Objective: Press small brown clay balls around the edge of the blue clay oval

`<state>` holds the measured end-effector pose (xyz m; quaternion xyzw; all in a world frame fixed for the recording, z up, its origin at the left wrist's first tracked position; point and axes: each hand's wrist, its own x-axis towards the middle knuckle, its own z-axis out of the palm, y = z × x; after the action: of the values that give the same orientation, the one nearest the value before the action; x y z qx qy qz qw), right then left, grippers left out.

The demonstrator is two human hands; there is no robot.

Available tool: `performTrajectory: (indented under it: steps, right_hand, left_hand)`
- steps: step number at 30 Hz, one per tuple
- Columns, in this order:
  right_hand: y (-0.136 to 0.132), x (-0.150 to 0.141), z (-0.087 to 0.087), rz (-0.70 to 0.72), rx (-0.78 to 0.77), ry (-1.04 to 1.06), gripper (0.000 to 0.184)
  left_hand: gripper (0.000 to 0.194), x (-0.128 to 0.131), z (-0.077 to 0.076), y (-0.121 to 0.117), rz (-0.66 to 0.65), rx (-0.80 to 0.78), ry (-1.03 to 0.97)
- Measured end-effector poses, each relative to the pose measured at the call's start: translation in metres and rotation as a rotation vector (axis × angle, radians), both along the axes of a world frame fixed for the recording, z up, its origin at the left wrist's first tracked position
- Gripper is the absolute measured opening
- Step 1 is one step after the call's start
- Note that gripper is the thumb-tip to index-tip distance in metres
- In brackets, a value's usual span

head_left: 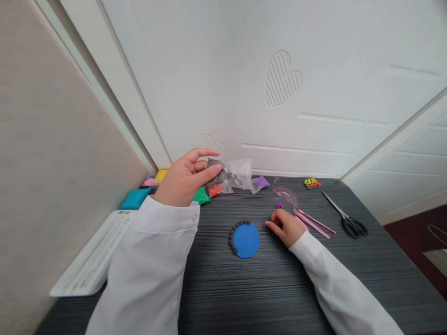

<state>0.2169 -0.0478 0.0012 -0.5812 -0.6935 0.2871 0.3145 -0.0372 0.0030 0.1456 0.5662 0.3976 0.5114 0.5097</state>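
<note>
1. The left hand (181, 179) is closed on a clear plastic packet (240, 172), thumb on the near side and index finger stretched out above. Dark gray clay (215, 170) sits in the gripped end; the other end looks crumpled and mostly clear.
2. The right hand (284, 228) is low over the dark tabletop (216, 288), fingers curled inward and thumb close to them. Something dark shows by the fingertips, but I cannot tell whether they grip it.
3. A blue disc (247, 241) lies flat between the hands, nearer the right one, with dark clay balls (232, 236) lining its left and upper edge.
4. Behind lie more packets: a purple packet (261, 182) in clear wrapping, an orange packet (214, 190) partly under the held one, and a green packet (201, 196) partly covered by the left hand.
5. Farther left, a teal packet (135, 198) lies at the far end of a white board (91, 256) whose markings are too blurred to read; the left sleeve (153, 270) hides part of this board.
6. Pink tools (316, 225) run partly behind the right hand, touching a clear protractor (286, 195).
</note>
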Motion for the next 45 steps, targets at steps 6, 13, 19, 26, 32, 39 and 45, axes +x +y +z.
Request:
performTrajectory:
  steps: [6, 13, 19, 26, 32, 39, 45]
  right_hand:
    - [0.002, 0.0, 0.001, 0.012, -0.05, 0.413, 0.02]
    - [-0.005, -0.004, 0.014, -0.018, -0.018, 0.661, 0.027]
    - [-0.006, -0.004, 0.022, -0.111, 0.014, 0.643, 0.024]
    - [-0.007, -0.002, 0.023, -0.133, 0.022, 0.601, 0.02]
    - [-0.005, 0.001, 0.021, -0.129, 0.04, 0.611, 0.021]
    - [-0.003, 0.004, 0.021, -0.111, 0.019, 0.638, 0.024]
    - [-0.004, -0.001, 0.016, -0.065, -0.029, 0.705, 0.019]
  left_hand:
    - [0.045, 0.023, -0.015, 0.001, -0.285, 0.003, 0.236]
    - [0.025, 0.054, -0.041, 0.001, -0.494, 0.075, 0.617]
    - [0.019, 0.067, -0.059, 0.001, -0.583, 0.104, 0.712]
    - [0.017, 0.067, -0.064, 0.001, -0.614, 0.035, 0.636]
    - [0.016, 0.069, -0.058, -0.006, -0.665, -0.089, 0.542]
    - [0.02, 0.071, -0.053, -0.007, -0.64, -0.09, 0.53]
    - [0.02, 0.07, -0.053, -0.007, -0.607, -0.096, 0.516]
